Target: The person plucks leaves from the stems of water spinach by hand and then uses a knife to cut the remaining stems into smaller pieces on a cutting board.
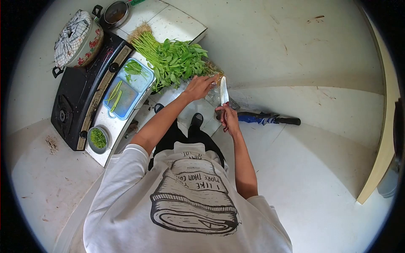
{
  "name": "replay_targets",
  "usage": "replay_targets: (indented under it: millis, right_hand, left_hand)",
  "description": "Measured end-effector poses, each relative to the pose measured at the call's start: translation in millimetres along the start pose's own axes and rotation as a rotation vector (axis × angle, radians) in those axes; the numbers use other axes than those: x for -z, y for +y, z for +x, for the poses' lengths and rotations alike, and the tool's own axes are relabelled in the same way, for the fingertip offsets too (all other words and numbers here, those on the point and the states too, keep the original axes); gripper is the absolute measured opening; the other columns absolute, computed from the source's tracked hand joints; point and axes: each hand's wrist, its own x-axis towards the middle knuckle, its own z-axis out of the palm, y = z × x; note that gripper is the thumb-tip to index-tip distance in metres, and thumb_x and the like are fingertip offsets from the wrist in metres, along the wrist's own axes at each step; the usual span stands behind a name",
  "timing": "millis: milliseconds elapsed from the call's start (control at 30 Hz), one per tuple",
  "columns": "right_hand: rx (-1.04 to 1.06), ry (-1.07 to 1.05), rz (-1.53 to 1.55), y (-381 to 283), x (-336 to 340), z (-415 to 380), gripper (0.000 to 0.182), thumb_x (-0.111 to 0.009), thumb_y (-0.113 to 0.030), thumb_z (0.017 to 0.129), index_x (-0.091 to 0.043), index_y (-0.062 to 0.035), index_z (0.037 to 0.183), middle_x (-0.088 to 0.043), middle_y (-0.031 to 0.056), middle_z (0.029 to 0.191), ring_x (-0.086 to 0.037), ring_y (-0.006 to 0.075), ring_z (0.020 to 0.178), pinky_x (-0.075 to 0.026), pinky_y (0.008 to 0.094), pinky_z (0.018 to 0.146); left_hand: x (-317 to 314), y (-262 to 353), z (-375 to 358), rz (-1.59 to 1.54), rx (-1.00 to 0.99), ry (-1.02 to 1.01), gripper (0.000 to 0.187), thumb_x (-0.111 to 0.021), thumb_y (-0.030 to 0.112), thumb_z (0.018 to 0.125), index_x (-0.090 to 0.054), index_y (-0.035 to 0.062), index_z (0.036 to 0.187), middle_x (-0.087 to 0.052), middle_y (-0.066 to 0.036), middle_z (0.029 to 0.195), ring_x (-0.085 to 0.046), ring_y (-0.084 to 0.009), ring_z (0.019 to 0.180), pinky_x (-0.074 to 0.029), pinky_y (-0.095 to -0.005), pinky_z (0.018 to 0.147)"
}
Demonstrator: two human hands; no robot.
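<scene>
Leafy greens [181, 59] are lying in a large bunch across the far part of the white tiled counter [179, 25], with one set of roots [141, 30] pointing toward the back, stems running forward and leaves spilling past the front edge. More brown roots [212, 67] are showing beyond that edge, at the outer side of the leaves. The left hand [200, 87] is reaching out just beside these, its fingers nearly straight and close together; whether the fingertips are pinching anything cannot be told. The right hand [229, 116] is closing round the handle of a knife [224, 90], whose blade is pointing away from the body, its tip near the left fingertips. A clear plastic bag [214, 98] is showing below, partly hidden. Along the front edge, next to the greens, a blue tray [128, 99] is holding picked leaves [134, 67] in its farther compartment and cut stems [114, 95] in its nearer one. A bowl [101, 150] of chopped greens [98, 137] is standing at the near corner. Behind the tray, a black stove [69, 101] is bearing a pot [90, 48] topped with checked cloth [74, 33]. A blue umbrella [253, 118] is lying on the floor.
</scene>
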Motion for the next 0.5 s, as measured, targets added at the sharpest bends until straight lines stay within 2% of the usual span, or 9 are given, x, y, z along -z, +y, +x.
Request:
replay_targets:
  millis: [33,133,233,367,467,500]
  right_hand:
    - [-0.006,0.026,0.005,0.0,1.7,0.7,0.052,-0.049,-0.046,0.108,-0.074,0.0001,0.103,-0.048,-0.0002,0.054,-0.042,0.0088,0.041,-0.033,0.0256,0.04]
    - [-0.011,0.086,0.034,6.2,4.9,2.6,0.053,-0.05,-0.046,0.108,-0.073,0.0009,0.103,-0.048,-0.0004,0.054,-0.043,0.0089,0.041,-0.032,0.0257,0.04]
    - [0.007,0.102,0.057,13.7,3.9,2.6,0.051,-0.05,-0.045,0.108,-0.073,0.0004,0.103,-0.049,-0.0008,0.055,-0.043,0.0085,0.041,-0.033,0.0254,0.04]
    - [-0.005,0.08,0.013,18.0,-9.6,2.4,0.048,-0.05,-0.044,0.108,-0.073,-0.0012,0.104,-0.05,-0.0006,0.056,-0.044,0.0079,0.042,-0.034,0.025,0.04]
    - [-0.016,0.025,-0.036,15.4,-29.0,2.7,0.05,-0.05,-0.045,0.108,-0.072,-0.001,0.105,-0.051,-0.0006,0.056,-0.045,0.0082,0.043,-0.034,0.0252,0.041]
    - [-0.006,0.0,-0.055,13.7,-37.6,3.3,0.05,-0.05,-0.046,0.108,-0.072,-0.0009,0.104,-0.051,-0.0006,0.056,-0.045,0.0083,0.043,-0.034,0.0252,0.042]
  left_hand:
    - [1.5,1.8,5.3,-0.054,0.031,-0.008,0.07,-0.063,0.008,0.092,-0.043,0.0182,0.158,-0.065,-0.013,0.101,-0.064,-0.0335,0.092,-0.049,-0.0482,0.088]
    - [-0.6,0.0,8.7,-0.175,-0.045,0.088,0.07,-0.062,0.008,0.091,-0.043,0.0157,0.157,-0.067,-0.016,0.097,-0.067,-0.0369,0.087,-0.052,-0.0496,0.085]
    - [2.6,1.0,-5.0,-0.209,0.059,-0.009,0.055,-0.065,0.012,0.093,-0.055,0.0144,0.147,-0.069,-0.018,0.115,-0.068,-0.0394,0.102,-0.055,-0.0475,0.088]
    - [16.8,-1.2,-42.3,-0.271,0.031,0.004,0.054,-0.062,0.006,0.092,-0.056,0.0109,0.146,-0.07,-0.019,0.111,-0.07,-0.0371,0.1,-0.056,-0.045,0.089]
    - [16.9,-21.5,-73.4,-0.361,0.132,-0.01,0.062,-0.062,0.001,0.09,-0.051,0.011,0.151,-0.071,-0.017,0.109,-0.07,-0.0337,0.091,-0.056,-0.0417,0.083]
    - [11.5,-33.7,-85.6,-0.382,0.107,0.083,0.057,-0.061,-0.001,0.09,-0.056,0.0081,0.146,-0.072,-0.016,0.106,-0.07,-0.0304,0.087,-0.056,-0.0386,0.079]
